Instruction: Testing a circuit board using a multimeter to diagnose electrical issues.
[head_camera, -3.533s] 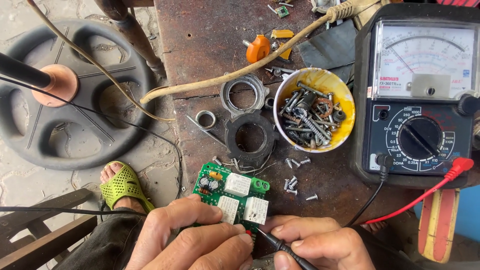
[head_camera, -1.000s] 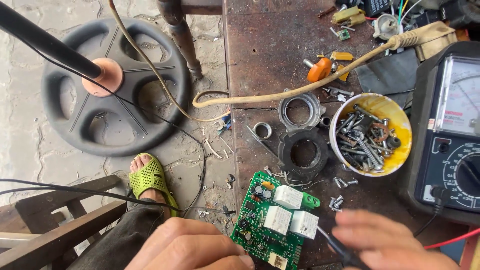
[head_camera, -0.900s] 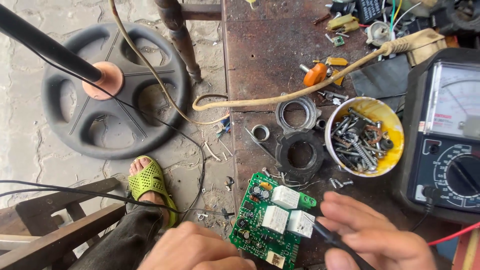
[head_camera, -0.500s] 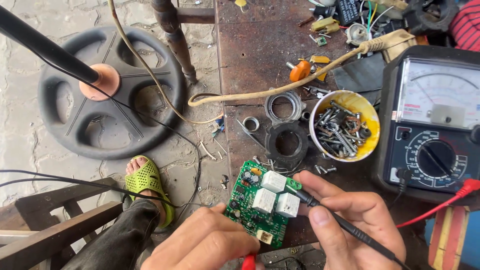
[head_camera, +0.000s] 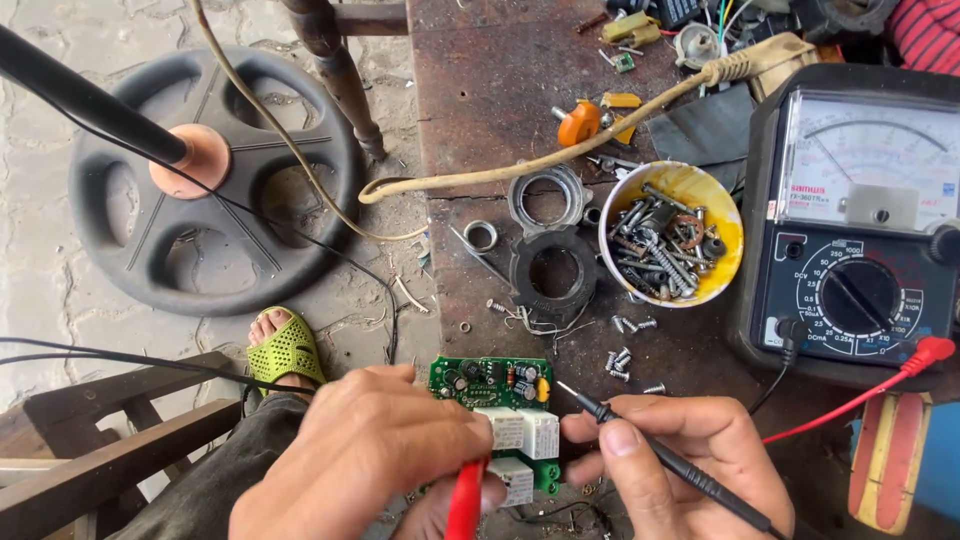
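A green circuit board (head_camera: 487, 381) with white relays lies low in the middle, at the near edge of a dark worn table (head_camera: 480, 90). My left hand (head_camera: 365, 460) rests over the board's left side and holds a red test probe (head_camera: 464, 505) against it. My right hand (head_camera: 675, 460) pinches a black test probe (head_camera: 640, 445) like a pen, its metal tip beside the board's right edge. Both leads run to a black analog multimeter (head_camera: 860, 220) at the right.
A yellow bowl of screws (head_camera: 668, 235) stands by the meter, with metal rings (head_camera: 548, 272) and loose screws around it. A tan cable crosses the table. Left of the table are a fan base (head_camera: 205, 175), a foot in a green sandal (head_camera: 285, 350) and a wooden frame.
The view swung left, then back right. My left hand has taken up the red probe on the board. My right hand has brought the black probe to the board's right edge.
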